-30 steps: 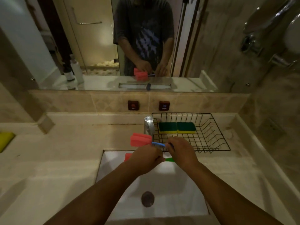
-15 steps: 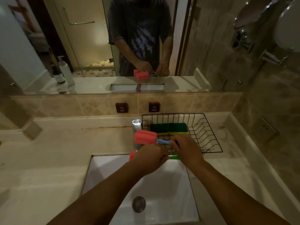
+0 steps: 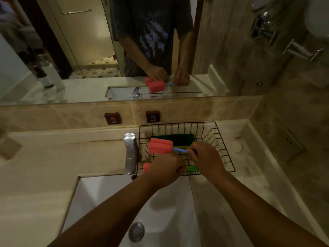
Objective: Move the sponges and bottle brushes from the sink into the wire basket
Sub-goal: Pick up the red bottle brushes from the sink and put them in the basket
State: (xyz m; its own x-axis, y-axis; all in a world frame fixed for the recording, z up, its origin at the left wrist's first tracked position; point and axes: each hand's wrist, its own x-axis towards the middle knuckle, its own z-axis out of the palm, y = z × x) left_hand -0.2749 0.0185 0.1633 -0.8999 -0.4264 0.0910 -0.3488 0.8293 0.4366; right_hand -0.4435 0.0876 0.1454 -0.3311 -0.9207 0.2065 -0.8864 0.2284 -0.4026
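While gripped, bottle brush (image 3: 161, 147) shows pink foam (blue handle).

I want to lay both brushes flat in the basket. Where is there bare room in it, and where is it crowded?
The wire basket is bare on its right side, between the right hand and the right wall. The back-left is crowded: green sponges lie along the rear, with the pink brush heads over them. The front-left is covered by the left hand.

dim, warm light, soft motion blur, wide-angle bending at the edges, arm shadows in the sink (image 3: 99, 202).
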